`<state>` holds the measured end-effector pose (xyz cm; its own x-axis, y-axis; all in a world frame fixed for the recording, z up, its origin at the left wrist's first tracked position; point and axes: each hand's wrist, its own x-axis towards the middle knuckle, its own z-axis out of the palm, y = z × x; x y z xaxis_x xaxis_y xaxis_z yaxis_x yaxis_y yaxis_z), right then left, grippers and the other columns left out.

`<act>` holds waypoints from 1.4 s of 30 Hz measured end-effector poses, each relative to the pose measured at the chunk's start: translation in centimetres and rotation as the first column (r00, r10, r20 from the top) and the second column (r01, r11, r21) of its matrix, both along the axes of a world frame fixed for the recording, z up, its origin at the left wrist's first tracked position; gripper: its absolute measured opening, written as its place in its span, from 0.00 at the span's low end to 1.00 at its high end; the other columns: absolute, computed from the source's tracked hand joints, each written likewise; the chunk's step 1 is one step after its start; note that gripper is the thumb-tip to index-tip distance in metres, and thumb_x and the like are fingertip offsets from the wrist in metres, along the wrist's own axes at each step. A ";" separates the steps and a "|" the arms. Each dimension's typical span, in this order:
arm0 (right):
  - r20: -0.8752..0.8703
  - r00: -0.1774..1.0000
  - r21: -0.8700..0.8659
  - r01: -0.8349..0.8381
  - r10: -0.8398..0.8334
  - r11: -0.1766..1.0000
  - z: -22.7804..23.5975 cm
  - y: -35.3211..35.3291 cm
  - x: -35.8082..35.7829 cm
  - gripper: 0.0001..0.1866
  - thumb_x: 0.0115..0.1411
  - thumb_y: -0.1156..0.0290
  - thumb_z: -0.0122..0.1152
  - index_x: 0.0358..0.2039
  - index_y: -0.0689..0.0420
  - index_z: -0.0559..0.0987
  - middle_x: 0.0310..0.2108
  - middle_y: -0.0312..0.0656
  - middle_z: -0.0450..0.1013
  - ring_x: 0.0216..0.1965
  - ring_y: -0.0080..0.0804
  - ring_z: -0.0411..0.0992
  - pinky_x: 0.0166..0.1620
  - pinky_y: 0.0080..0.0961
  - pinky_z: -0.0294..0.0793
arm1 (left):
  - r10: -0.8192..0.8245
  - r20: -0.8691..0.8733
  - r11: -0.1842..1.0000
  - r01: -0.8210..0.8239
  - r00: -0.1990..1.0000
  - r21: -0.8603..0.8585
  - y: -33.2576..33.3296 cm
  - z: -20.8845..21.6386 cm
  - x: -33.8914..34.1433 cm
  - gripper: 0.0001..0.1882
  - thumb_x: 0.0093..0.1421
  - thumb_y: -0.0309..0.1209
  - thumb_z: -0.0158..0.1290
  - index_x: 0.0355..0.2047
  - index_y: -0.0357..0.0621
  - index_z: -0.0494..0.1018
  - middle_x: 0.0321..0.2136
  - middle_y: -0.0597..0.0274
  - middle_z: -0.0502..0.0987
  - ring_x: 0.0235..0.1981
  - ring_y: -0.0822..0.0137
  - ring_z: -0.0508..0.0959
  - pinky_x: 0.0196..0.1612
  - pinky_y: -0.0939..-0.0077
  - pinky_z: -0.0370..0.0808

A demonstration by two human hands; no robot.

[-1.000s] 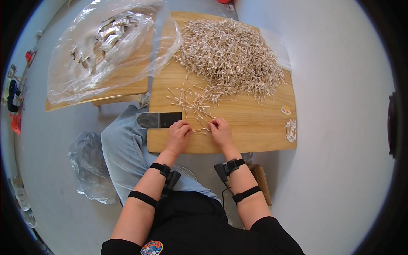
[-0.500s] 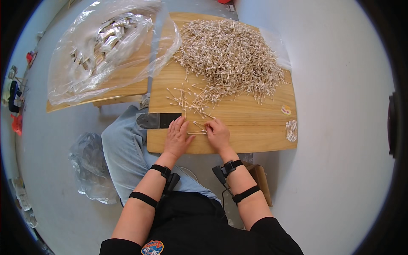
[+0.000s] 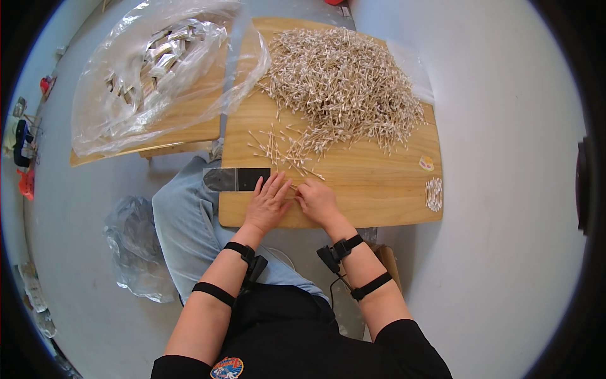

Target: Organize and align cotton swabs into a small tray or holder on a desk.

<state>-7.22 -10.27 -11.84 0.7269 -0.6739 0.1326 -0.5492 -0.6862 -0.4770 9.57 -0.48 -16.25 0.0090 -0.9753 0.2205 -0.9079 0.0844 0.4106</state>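
Note:
On the wooden table [image 3: 379,202] my left hand [image 3: 268,201] lies palm down with its fingers stretched out, its fingertips beside the right end of a small flat pouch [image 3: 237,179], part clear and part black, which juts over the table's left edge. My right hand [image 3: 317,201] is pinched close to it, with fingertips on a few cotton swabs [image 3: 293,187], mostly hidden between the two hands. Just beyond my hands lies a loose scatter of cotton swabs [image 3: 274,149]. A large heap of cotton swabs [image 3: 344,82] covers the table's far part.
At the far left a big clear plastic bag [image 3: 95,126] of small shiny packets [image 3: 167,54] rests on another wooden surface [image 3: 202,131]. Near the right edge are a small yellow-white sticker [image 3: 426,163] and a white cluster [image 3: 434,194]. A grey plastic bag [image 3: 136,246] lies on the floor.
My right hand has moved left, closer to my left hand. The few swabs that lay visible between them are now mostly covered. The left hand's fingers have shifted slightly right.

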 end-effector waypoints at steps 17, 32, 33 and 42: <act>0.145 0.561 -0.042 0.826 -0.815 0.562 -4.0 -2.5 -19.3 0.06 0.63 0.66 0.64 0.34 0.54 0.80 0.33 0.44 0.76 0.35 0.45 0.77 0.38 0.40 0.76 | -0.010 -0.140 0.999 0.004 0.990 -0.047 -0.3 0.2 0.1 0.22 0.56 0.40 0.65 0.48 0.45 0.75 0.59 0.54 0.70 0.68 0.51 0.64 0.71 0.50 0.57; 0.174 0.815 0.158 0.532 -0.553 0.832 -2.8 -2.0 -6.8 0.14 0.59 0.68 0.65 0.44 0.57 0.76 0.36 0.45 0.73 0.37 0.46 0.74 0.40 0.39 0.75 | -0.003 -0.180 0.995 -0.015 0.984 -0.094 0.1 0.4 0.8 0.27 0.54 0.38 0.66 0.51 0.42 0.71 0.58 0.52 0.70 0.65 0.50 0.67 0.69 0.55 0.63; 0.206 0.837 0.079 0.501 -0.506 0.862 -2.6 -1.9 -5.1 0.13 0.59 0.68 0.66 0.43 0.56 0.76 0.35 0.45 0.73 0.37 0.46 0.74 0.40 0.39 0.75 | 0.002 -0.175 0.996 -0.017 0.985 -0.087 0.1 0.6 0.6 0.28 0.55 0.39 0.65 0.52 0.41 0.71 0.59 0.52 0.70 0.65 0.51 0.66 0.69 0.55 0.62; 0.164 0.929 0.070 0.324 -0.332 0.943 -2.5 -2.6 -3.1 0.04 0.57 0.72 0.66 0.31 0.55 0.78 0.34 0.43 0.73 0.36 0.47 0.74 0.38 0.41 0.73 | 0.018 -0.171 0.998 -0.027 0.985 -0.053 0.0 0.4 0.3 0.30 0.56 0.41 0.64 0.55 0.41 0.70 0.61 0.52 0.69 0.66 0.51 0.66 0.70 0.56 0.61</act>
